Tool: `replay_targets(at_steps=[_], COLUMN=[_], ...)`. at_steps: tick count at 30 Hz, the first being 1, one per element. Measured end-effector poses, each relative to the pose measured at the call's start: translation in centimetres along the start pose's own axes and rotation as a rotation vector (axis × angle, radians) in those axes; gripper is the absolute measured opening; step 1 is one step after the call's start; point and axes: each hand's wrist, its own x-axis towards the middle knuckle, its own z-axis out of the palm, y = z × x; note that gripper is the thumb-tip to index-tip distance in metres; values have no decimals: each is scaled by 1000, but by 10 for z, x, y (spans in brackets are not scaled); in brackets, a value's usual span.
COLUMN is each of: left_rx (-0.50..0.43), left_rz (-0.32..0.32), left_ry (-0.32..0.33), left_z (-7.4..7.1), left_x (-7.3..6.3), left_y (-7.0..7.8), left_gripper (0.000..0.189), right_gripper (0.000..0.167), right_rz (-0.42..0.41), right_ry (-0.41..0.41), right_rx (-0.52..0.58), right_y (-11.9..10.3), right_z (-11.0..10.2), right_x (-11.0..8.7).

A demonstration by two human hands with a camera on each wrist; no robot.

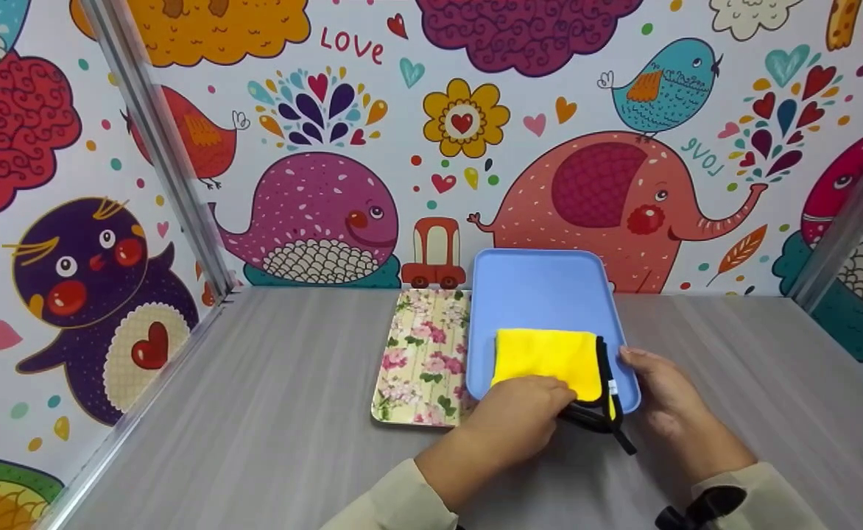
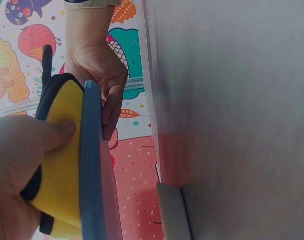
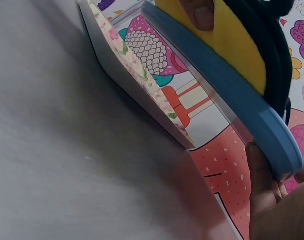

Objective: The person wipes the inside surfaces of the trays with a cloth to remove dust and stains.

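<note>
A folded yellow cloth [image 1: 547, 355] with black edging and a black loop lies over the near part of a light-blue tray [image 1: 542, 291]. My left hand [image 1: 518, 414] grips the cloth at its near edge; in the left wrist view the thumb [image 2: 62, 132] presses on the yellow fabric. My right hand [image 1: 671, 401] holds the tray by its right rim, with fingers [image 3: 261, 175] beneath it and the thumb on the other side. The wrist views show the blue tray raised off the table and tilted.
A flower-patterned tray [image 1: 424, 361] lies on the grey table [image 1: 269, 412], its right part hidden under the blue tray in the head view. Behind stands a wall [image 1: 534, 177] printed with cartoon animals, joined to printed side walls by metal corner posts [image 1: 166, 140].
</note>
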Motion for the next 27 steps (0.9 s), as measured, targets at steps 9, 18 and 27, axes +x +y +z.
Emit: replay_targets(at_steps=[9,18,27], left_rx=[5,11,48], left_rz=[30,14,-21], left_ry=[-23,-98,-22], left_z=[-1,-8,-9], left_x=[-2,-4,-5], left_y=[-2,-9,-17], left_gripper=[31,34,23], right_gripper=[14,21,17], right_rz=[6,-11,2], right_ry=[5,12,19], right_rx=[-6,-62,-33], right_y=[1,3,3], right_z=[0,-1,-3], right_x=[0,4,3])
